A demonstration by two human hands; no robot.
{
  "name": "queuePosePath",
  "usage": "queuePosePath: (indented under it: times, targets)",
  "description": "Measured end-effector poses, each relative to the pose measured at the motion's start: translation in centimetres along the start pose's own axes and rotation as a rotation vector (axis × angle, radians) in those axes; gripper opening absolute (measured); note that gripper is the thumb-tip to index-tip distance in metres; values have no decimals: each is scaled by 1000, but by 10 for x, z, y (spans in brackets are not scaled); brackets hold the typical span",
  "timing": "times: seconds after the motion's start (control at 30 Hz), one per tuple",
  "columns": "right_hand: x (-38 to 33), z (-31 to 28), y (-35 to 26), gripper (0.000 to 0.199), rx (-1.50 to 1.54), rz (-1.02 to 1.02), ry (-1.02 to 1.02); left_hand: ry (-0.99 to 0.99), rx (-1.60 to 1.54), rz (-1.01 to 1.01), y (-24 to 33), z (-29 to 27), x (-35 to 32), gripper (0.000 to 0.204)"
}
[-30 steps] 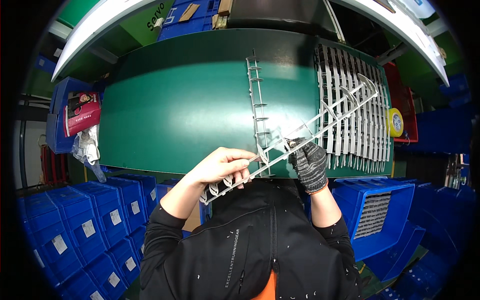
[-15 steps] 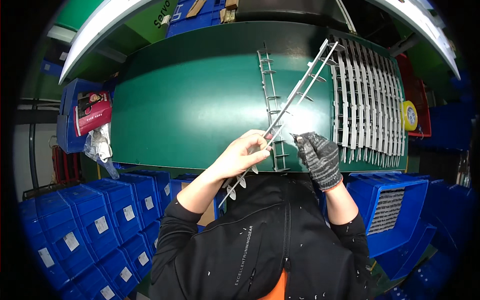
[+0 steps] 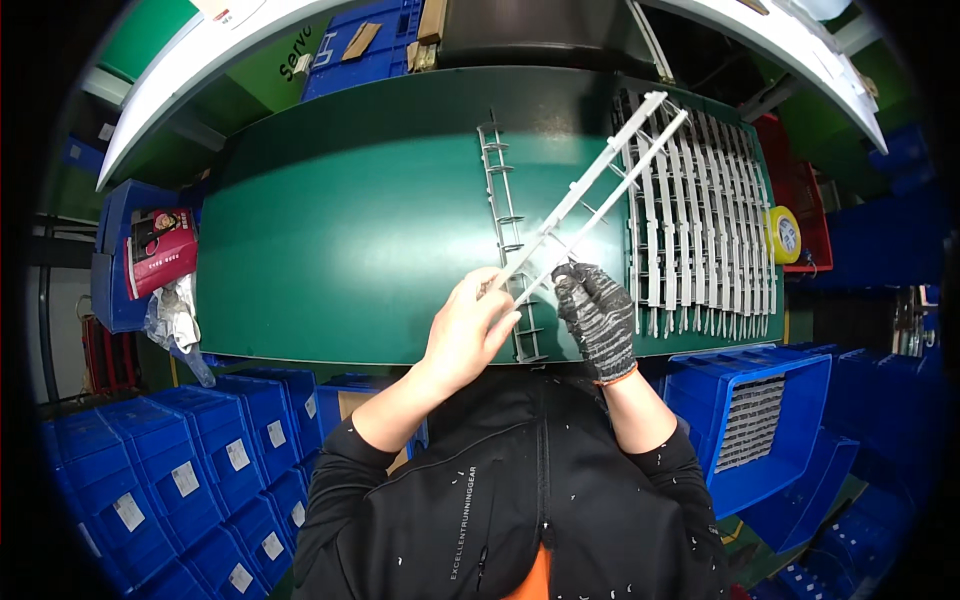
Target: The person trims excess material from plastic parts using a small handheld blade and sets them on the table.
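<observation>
— White plastic, that long strip (image 3: pixel 590 185) held over the green table (image 3: pixel 350 220): which way does it run?

— Its long axis goes slantwise, from the low end near the person's chest up and away to the right. The far tip points at the top right corner of the table, above the row of white strips (image 3: pixel 700 220) laid side by side there. It looks like two thin rails joined by short rungs, like a small ladder.

— Who has hold of it?

— Both hands, at the near end. The bare left hand (image 3: pixel 468 330) is curled around the lowest part, fingers closed on it with the thumb on top. The right hand (image 3: pixel 598 315), in a grey knit glove, is closed too, pinching the strip just above and to the right of the left hand.

— Is it resting on anything?

— I cannot tell whether it touches the table; it crosses over another grey ladder-like strip (image 3: pixel 507 230) that lies flat, running straight away from the person.

— Anything else around?

— A yellow roll of tape (image 3: pixel 783 233) sits at the right edge, and blue bins (image 3: pixel 770 420) stand below the table on both sides.
</observation>
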State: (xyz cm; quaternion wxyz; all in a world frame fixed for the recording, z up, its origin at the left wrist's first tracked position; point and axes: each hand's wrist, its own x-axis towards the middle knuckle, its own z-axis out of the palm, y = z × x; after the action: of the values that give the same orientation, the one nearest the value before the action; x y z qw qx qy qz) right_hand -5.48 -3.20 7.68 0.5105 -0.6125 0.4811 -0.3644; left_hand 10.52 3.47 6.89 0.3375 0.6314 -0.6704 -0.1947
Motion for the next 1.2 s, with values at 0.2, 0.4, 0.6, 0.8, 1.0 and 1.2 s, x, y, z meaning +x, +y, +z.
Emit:
queuePosePath:
  times: [0.2, 0.4, 0.6, 0.8, 1.0, 1.2]
  targets:
    - [5, 0, 7, 16, 373, 203, 34, 55, -201, 50, 3, -1, -1, 40]
    - [19, -19, -14, 14, 690, 235, 66, -138, -647, -182, -45, -15, -7, 22]
    - [6, -4, -2, 16, -130, -313, -125, -49, -858, -270, -24, -6, 0, 22]
    - [-2, 20, 7, 14, -398, -424, -151, 53, -1060, -407, -23, 4, -1, 23]
    - [-3, 21, 9, 15, -340, -335, -185, 73, -1077, -406, -20, 9, 0, 22]
    - [-6, -3, -18, 35, 848, 451, -825, 201, -385, -150, -28, 10, 4, 16]
